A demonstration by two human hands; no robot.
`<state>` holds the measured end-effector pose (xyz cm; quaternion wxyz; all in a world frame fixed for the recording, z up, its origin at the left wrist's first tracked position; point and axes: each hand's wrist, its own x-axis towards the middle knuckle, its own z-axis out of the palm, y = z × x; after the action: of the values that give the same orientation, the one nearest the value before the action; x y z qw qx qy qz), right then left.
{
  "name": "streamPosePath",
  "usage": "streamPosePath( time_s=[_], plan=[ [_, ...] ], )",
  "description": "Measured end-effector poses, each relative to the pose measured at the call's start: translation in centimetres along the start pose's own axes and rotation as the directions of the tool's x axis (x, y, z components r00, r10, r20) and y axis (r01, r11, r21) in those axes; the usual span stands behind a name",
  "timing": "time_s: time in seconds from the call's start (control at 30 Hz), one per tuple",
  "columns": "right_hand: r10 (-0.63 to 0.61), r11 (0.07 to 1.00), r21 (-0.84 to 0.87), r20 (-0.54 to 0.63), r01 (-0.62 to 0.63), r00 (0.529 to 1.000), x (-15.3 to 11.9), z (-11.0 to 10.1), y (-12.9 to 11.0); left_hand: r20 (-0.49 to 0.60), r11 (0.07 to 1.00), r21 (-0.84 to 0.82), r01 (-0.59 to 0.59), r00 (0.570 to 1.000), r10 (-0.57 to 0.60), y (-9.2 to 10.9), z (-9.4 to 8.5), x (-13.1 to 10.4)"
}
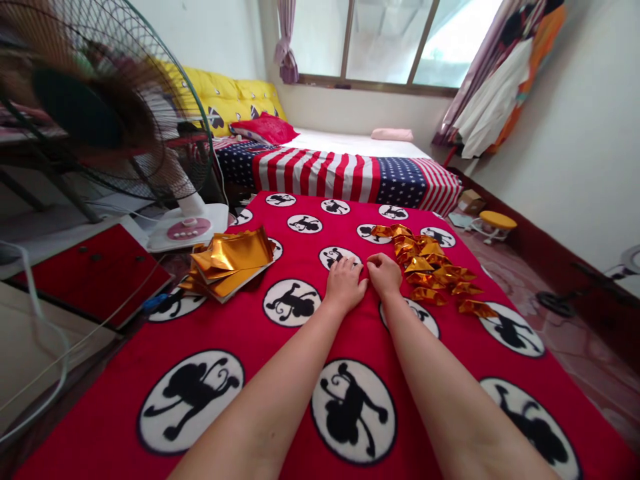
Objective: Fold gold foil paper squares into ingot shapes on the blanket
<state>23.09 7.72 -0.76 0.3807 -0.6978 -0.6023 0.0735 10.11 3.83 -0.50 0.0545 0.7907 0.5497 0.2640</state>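
Red cloth printed with black monkeys in white circles [300, 257], one green-caged fan [75, 107] crowding its left.
One stack of shiny gold foil sheets [230, 257] lies left, its near edge slanting away rightward; folded gold foil pieces [425, 270], overlapping too much to count, sit beside the right hand [385, 273], the nearest lying lengthwise left to right. Its fingers curl together, around what I can't tell; the left hand [345, 283] rests palm-down, thumb apart.
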Motion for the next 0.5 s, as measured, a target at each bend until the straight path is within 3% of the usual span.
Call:
streamPosePath(
  time_s=[0.2, 0.27, 0.3, 0.37, 0.4, 0.5],
  plan=[
    [-0.083, 0.995, -0.040, 0.092, 0.087, 0.992, -1.2, -0.5, -0.6, -0.073, 0.946, -0.308, -0.101, 0.994, 0.083, -0.6, -1.3, -2.1],
    [-0.091, 0.995, -0.039, 0.100, 0.096, 0.991, -1.5, -0.5, -0.6, -0.247, 0.911, -0.382, -0.156, 0.967, 0.062, -1.9, -3.2, -2.7],
    [-0.093, 0.995, -0.038, 0.099, 0.097, 0.991, -1.6, -0.5, -0.6, -0.378, 0.920, -0.353, -0.171, 0.925, 0.027, -2.9, -4.5, -2.8],
    [-0.096, 0.994, -0.034, 0.094, 0.099, 0.991, -1.7, -0.5, -0.6, -0.597, 0.968, -0.239, -0.081, 0.798, -0.081, -5.7, -7.5, -2.9],
    [-0.098, 0.994, -0.031, 0.091, 0.101, 0.991, -1.8, -0.4, -0.6, -0.654, 0.984, -0.179, -0.008, 0.748, -0.113, -7.4, -9.1, -2.9],
    [-0.103, 0.994, -0.027, 0.085, 0.105, 0.991, -1.8, -0.4, -0.6, -0.670, 0.942, -0.056, 0.332, 0.687, -0.282, -13.0, -12.4, -2.8]
  ],
)
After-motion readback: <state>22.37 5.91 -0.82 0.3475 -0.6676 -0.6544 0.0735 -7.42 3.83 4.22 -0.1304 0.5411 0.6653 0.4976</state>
